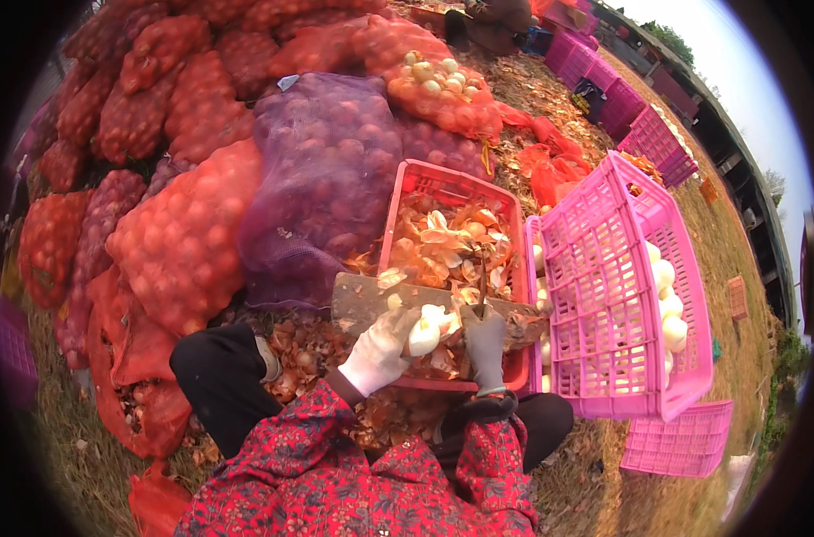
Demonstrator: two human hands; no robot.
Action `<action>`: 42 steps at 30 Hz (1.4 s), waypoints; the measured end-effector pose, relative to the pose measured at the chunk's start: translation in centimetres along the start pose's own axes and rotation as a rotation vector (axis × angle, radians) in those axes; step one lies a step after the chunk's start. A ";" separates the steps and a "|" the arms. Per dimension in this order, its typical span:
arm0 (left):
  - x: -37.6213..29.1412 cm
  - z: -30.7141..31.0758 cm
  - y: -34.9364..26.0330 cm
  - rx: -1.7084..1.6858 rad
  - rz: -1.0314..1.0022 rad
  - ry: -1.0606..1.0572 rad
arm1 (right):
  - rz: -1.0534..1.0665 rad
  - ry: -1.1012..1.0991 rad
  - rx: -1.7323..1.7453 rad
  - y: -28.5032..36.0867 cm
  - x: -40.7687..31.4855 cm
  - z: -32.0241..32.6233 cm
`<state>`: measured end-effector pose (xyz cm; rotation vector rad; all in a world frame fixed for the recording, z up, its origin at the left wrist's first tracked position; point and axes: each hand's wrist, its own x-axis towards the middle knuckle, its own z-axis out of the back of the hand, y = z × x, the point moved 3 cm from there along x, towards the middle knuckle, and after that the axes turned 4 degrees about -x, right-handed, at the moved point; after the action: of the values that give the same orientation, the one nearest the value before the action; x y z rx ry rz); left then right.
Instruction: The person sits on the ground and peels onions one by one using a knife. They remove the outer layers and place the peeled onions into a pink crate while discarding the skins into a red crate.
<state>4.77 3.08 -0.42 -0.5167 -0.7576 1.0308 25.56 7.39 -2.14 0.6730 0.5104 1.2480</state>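
A white onion [423, 337], largely peeled, sits in the fingers of my left hand [380, 350], which wears a pale glove. My right hand [486, 346], in a grey glove, is closed around a knife; its narrow dark blade [483, 278] points away from me. Both hands are close together over the near side of a red plastic crate [388, 231]. Across that crate lies a worn wooden board [360, 299]. Loose onion skins [440, 245] fill the crate beyond the board, and the knife handle is mostly hidden by my right hand.
At right, a pink plastic crate [598, 322] leans on edge, with peeled onions [672, 309] inside. Full purple [326, 174] and red mesh sacks [192, 228] of onions crowd the left. Purple crates [618, 107] line the back right, near a partly seen person [497, 27].
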 end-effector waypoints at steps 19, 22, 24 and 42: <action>-0.6 1.5 1.0 -0.042 0.023 -0.132 | 0.032 0.125 0.101 1.6 -3.6 0.7; -0.5 1.8 1.0 -0.030 0.011 -0.122 | -0.052 0.160 0.287 2.4 -4.5 -1.6; -0.4 2.7 0.4 0.004 0.030 -0.101 | -0.242 0.138 0.455 4.9 -5.6 -1.9; -2.4 3.2 3.3 -0.204 0.223 -0.080 | 0.142 0.024 -0.157 1.9 -0.6 -6.1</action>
<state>-0.30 2.45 -1.47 -0.7520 -0.8959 1.1924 19.92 8.29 -5.10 0.5694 0.3851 1.4154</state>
